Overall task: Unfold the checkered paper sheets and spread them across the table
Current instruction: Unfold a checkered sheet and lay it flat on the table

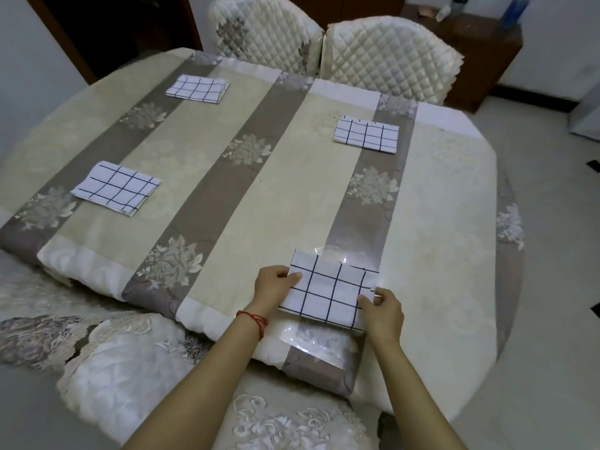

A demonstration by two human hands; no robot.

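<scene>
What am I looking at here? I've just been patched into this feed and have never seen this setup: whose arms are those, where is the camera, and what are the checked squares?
There is no machine: a person is working with bare hands, and the single picture comes from a wide-angle camera worn on their head, looking forward and down. The left hand, with a red string at the wrist, and the right hand each pinch a side of the nearest folded checkered sheet at the near table edge. Three more folded sheets lie untouched on the striped tablecloth: near left, far left and far right. None is unfolded yet. Two quilted chairs stand behind the table.
</scene>
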